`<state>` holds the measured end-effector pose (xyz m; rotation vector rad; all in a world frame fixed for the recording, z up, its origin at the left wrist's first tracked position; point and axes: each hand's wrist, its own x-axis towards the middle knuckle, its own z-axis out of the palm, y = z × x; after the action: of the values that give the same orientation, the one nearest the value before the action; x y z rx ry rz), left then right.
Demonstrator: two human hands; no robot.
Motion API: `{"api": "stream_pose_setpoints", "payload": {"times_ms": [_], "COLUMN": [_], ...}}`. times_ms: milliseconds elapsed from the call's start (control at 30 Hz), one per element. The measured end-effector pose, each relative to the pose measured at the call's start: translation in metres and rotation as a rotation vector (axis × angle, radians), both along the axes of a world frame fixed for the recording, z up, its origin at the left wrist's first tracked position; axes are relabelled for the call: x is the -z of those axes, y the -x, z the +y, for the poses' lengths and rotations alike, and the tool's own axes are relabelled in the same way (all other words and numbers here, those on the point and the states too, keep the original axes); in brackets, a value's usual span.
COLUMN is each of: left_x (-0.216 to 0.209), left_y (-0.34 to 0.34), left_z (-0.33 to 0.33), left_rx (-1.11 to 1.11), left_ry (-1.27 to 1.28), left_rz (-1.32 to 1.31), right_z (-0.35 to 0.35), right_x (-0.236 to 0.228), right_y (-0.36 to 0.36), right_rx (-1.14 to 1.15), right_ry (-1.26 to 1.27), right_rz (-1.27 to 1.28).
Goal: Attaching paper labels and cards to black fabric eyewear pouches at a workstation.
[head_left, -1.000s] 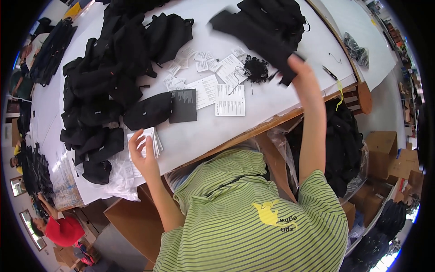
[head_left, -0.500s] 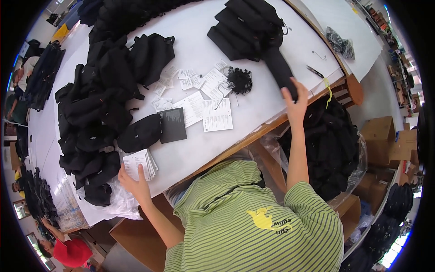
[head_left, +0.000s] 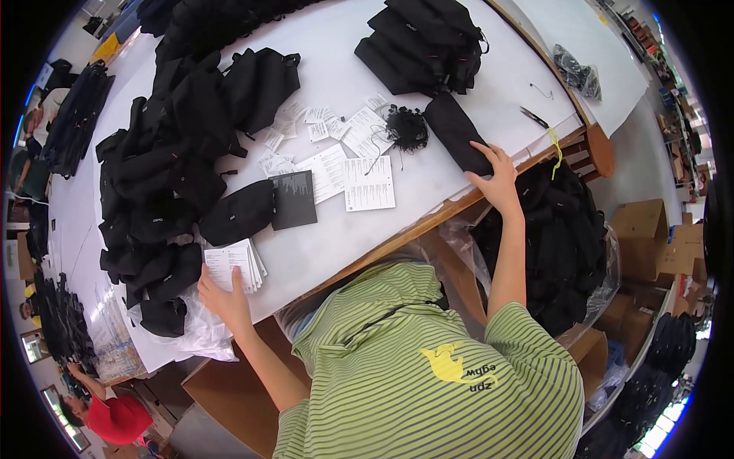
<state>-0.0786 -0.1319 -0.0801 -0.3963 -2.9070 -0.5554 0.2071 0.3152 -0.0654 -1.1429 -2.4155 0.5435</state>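
Observation:
At the near edge of the white table, my left hand (head_left: 225, 302) curls round a stack of white printed cards (head_left: 227, 264), thumb over the top and fingers along the left side. My right hand (head_left: 498, 181) holds the near end of a black fabric pouch (head_left: 456, 134), which lies slantwise on the tabletop. Beyond it sits a pile of similar black pouches (head_left: 420, 46). Another black pouch (head_left: 238, 213) lies just beyond the cards, beside a dark printed card (head_left: 294, 200).
Loose white labels (head_left: 325, 122), printed sheets (head_left: 368, 183) and a tangle of black cords (head_left: 407, 128) lie mid-table. A large black heap (head_left: 164, 153) covers the left. Thread snips (head_left: 534, 116) rest near the right edge. A bag of black items (head_left: 547, 245) stands below.
The pouch in my right hand now lies apart from the far pile, shorter and flatter on the table. My left hand stays at the card stack with little movement.

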Motion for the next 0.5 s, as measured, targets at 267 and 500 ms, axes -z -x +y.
{"api": "stream_pose_setpoints", "payload": {"times_ms": [267, 500], "left_x": [-0.04, -0.082], "left_y": [-0.026, -0.023], "left_z": [0.036, 0.141], "left_rx": [0.099, 0.541], "left_ry": [-0.217, -0.535], "left_rz": [0.164, -0.289], "right_z": [0.018, 0.102], "right_x": [0.004, -0.075], "right_y": [-0.02, 0.023], "right_rx": [0.22, 0.038], "right_ry": [0.777, 0.733], "right_rz": [0.797, 1.277]}}
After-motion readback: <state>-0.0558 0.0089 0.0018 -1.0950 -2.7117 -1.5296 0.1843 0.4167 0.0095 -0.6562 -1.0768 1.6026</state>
